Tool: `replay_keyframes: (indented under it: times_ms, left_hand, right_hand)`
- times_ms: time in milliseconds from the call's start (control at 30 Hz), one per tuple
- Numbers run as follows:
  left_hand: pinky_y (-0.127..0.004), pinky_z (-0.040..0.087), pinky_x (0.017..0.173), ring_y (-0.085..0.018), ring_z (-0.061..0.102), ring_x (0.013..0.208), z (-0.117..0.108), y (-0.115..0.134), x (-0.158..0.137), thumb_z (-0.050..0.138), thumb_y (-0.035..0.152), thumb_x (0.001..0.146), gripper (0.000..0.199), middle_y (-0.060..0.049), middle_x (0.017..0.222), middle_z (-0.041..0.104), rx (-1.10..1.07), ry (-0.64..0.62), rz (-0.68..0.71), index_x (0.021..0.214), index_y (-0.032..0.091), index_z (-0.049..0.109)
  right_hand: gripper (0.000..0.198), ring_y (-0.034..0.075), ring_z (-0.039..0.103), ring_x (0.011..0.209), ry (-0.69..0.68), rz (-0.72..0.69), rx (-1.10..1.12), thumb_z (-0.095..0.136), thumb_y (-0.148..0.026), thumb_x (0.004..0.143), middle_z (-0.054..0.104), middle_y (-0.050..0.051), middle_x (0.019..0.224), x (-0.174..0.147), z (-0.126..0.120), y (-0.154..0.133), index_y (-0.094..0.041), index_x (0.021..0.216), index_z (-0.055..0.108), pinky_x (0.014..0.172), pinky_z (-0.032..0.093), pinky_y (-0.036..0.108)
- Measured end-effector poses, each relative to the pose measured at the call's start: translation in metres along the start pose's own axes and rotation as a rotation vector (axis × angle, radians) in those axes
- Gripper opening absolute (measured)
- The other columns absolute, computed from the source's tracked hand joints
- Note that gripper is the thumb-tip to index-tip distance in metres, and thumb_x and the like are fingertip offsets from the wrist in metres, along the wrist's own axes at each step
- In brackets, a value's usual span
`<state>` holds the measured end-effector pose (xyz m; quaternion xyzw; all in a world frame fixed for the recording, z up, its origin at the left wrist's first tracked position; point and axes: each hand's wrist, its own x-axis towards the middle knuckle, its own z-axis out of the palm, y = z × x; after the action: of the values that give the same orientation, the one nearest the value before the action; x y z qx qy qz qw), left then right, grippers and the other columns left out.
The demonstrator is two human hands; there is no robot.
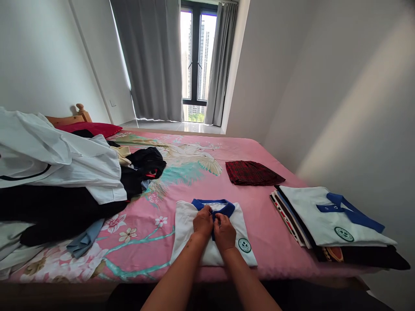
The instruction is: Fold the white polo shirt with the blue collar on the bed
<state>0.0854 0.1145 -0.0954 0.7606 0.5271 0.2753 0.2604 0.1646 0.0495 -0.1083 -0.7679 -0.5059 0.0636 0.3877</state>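
A white polo shirt (188, 246) with a blue collar and a round green badge lies folded on the bed, close to its front edge. Both hands meet at its neck opening. My left hand (203, 222) has its fingers closed on the blue placket just below the collar. Beside it, my right hand (225, 231) pinches the other side of the same placket. The fingertips nearly touch, and they hide most of the placket and any button there.
To the right stands a stack of folded clothes (324, 220), topped by a similar polo shirt. Behind it lies a red plaid skirt (253, 172). A heap of loose clothes (65, 168) covers the left of the pink bedsheet (145, 242). A red pillow (94, 128) is at the far left.
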Motion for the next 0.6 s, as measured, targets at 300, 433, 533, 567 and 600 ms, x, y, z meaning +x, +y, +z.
replay_keyframes:
  times_ms: [300,433,533,567,600]
  left_hand:
    - [-0.023,0.034,0.064,-0.013,0.056,0.07,0.001,-0.011,-0.009,0.054,0.023,0.082,0.004,0.002,0.077,0.061,-0.156,0.057,-0.043,0.082,0.021,0.051]
    - [-0.022,0.035,0.064,-0.012,0.055,0.07,0.002,-0.014,-0.01,0.053,0.017,0.08,0.005,0.003,0.077,0.061,-0.197,0.06,-0.009,0.08,0.022,0.05]
    - [-0.022,0.035,0.066,-0.012,0.054,0.071,0.004,-0.015,-0.009,0.049,0.015,0.08,0.007,0.002,0.077,0.06,-0.199,0.069,0.017,0.077,0.021,0.049]
    - [-0.022,0.036,0.067,-0.012,0.054,0.071,0.004,-0.015,-0.009,0.049,0.015,0.08,0.008,0.002,0.077,0.059,-0.197,0.069,0.024,0.076,0.021,0.049]
    - [-0.022,0.036,0.067,-0.012,0.053,0.071,0.004,-0.015,-0.008,0.048,0.015,0.08,0.008,0.002,0.076,0.059,-0.195,0.066,0.031,0.074,0.021,0.048]
  right_hand:
    - [0.035,0.018,0.054,0.103,-0.058,0.031,0.001,0.034,-0.023,0.091,0.059,0.009,0.112,-0.007,-0.009,-0.009,-0.015,0.114,0.059,0.089,0.041,0.026]
    - [0.034,0.017,0.055,0.104,-0.109,0.008,0.028,0.035,-0.025,0.09,0.06,0.008,0.113,-0.007,-0.012,-0.011,-0.017,0.112,0.06,0.092,0.04,0.026]
    - [0.034,0.017,0.055,0.104,-0.151,0.009,0.042,0.036,-0.026,0.089,0.061,0.006,0.114,-0.001,-0.014,-0.008,-0.018,0.111,0.061,0.092,0.04,0.026]
    - [0.034,0.017,0.056,0.103,-0.17,0.01,0.048,0.036,-0.025,0.089,0.062,0.006,0.113,0.002,-0.015,-0.007,-0.018,0.111,0.061,0.091,0.041,0.025]
    - [0.033,0.016,0.058,0.1,-0.192,0.012,0.053,0.036,-0.025,0.088,0.063,0.005,0.11,0.005,-0.017,-0.006,-0.019,0.11,0.06,0.088,0.042,0.024]
